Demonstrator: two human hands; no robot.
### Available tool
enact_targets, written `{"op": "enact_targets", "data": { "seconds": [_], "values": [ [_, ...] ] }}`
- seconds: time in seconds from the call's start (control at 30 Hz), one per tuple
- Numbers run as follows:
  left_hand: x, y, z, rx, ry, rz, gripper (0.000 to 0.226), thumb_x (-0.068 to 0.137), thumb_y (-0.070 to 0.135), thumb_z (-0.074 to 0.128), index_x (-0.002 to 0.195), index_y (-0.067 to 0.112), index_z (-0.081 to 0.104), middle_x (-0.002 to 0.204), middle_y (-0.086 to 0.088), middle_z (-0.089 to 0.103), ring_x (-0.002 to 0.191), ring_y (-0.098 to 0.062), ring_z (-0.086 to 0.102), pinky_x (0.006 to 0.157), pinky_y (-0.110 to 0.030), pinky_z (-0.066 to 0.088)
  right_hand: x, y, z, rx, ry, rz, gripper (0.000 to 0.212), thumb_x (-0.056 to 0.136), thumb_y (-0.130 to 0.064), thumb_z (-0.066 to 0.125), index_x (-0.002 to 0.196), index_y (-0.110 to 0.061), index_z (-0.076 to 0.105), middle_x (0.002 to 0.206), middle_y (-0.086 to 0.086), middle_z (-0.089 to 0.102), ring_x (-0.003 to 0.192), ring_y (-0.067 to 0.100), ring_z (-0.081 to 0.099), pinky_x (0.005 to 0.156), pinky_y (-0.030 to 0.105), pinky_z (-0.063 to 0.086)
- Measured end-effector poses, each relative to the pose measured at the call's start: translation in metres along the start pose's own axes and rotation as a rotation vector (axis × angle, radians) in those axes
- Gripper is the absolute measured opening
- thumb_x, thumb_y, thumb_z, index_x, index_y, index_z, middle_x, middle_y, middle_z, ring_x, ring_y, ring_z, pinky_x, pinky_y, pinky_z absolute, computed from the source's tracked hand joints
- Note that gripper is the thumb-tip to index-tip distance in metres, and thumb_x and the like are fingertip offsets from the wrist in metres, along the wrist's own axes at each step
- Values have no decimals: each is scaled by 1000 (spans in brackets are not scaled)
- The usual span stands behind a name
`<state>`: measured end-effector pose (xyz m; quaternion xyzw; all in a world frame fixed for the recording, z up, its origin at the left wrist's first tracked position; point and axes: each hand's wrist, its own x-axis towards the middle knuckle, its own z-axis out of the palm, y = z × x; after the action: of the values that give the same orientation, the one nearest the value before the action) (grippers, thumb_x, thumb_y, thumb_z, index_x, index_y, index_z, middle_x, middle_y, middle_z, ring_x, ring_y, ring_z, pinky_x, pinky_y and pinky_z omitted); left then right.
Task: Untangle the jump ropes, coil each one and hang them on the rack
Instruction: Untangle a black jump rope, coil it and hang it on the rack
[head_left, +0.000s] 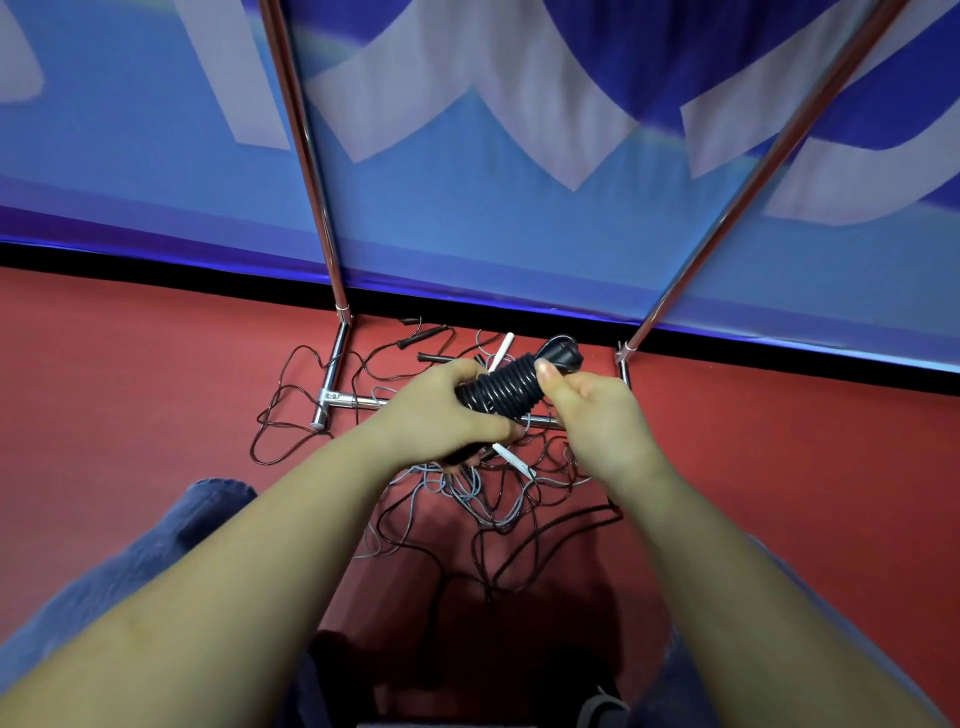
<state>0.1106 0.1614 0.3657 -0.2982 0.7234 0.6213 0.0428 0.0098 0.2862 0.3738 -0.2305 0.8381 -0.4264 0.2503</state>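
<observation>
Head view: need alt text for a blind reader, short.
Both hands, left hand and right hand, grip a tightly wound black jump rope bundle above a tangle of black and grey jump ropes on the red floor. The chrome metal rack stands behind, against a blue and white banner.
</observation>
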Motion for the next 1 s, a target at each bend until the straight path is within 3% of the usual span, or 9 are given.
{"op": "enact_targets", "data": {
  "seconds": [0.17, 0.27, 0.37, 0.5, 0.63, 0.77, 0.87, 1.0],
  "values": [
    [3, -3, -1, 59, 168, 161, 52, 54, 37, 82, 97, 32, 53, 77, -2, 67, 57, -17, 58, 60, -36, 50, 0, -1, 2, 89, 11, 5, 40, 95, -46, 43, 70, -20, 60, 48, -11, 40, 45, 3, 37, 49, 21, 28],
    [2, 2, -2, -150, 175, 161, 56, 66, 21, 84, 109, 25, 49, 75, -5, 66, 54, -21, 58, 53, -30, 50, 6, 4, 4, 100, -11, 22, 40, 96, -43, 43, 84, -14, 67, 41, -14, 43, 46, 1, 36, 50, 20, 29],
    [3, 7, -8, -312, 252, 135, 42, 74, 12, 79, 104, 16, 50, 74, -11, 65, 51, -21, 57, 49, -31, 52, 9, 15, 14, 32, -124, 13, 34, 98, -28, 42, 97, -5, 66, 37, -15, 41, 50, 5, 33, 51, 22, 26],
    [8, -1, -6, 23, 323, 167, 40, 67, 27, 84, 98, 27, 58, 79, 0, 65, 63, -24, 63, 69, -44, 57, 9, 21, 15, -124, -202, -24, 34, 97, -25, 45, 67, -10, 50, 54, 0, 40, 52, 16, 35, 55, 28, 31],
    [8, -7, -7, 263, 454, 143, 46, 71, 36, 79, 113, 34, 60, 97, 7, 67, 88, -17, 63, 83, -32, 51, 3, 14, 12, -101, -280, 16, 33, 94, -29, 51, 77, -4, 62, 47, 1, 49, 41, 15, 50, 54, 30, 45],
    [9, -10, -12, 373, 560, 88, 50, 74, 37, 76, 120, 32, 58, 113, 4, 65, 104, -19, 60, 87, -32, 47, -8, -1, 8, -67, -365, -16, 33, 92, -32, 56, 71, -8, 62, 44, -3, 48, 38, 13, 51, 46, 21, 42],
    [10, -13, -12, 474, 538, 3, 61, 75, 38, 75, 130, 30, 50, 121, 3, 62, 111, -21, 57, 88, -32, 44, -13, -7, 5, -131, -355, -138, 31, 88, -32, 62, 64, -14, 57, 45, -10, 40, 45, 6, 37, 50, 20, 33],
    [9, -13, -6, 631, 401, -80, 57, 75, 35, 75, 126, 30, 52, 117, 3, 62, 110, -22, 57, 85, -32, 45, -14, -9, 2, -222, -311, -261, 29, 87, -29, 64, 62, -18, 52, 53, -7, 41, 52, 8, 36, 53, 26, 32]
  ]
}}
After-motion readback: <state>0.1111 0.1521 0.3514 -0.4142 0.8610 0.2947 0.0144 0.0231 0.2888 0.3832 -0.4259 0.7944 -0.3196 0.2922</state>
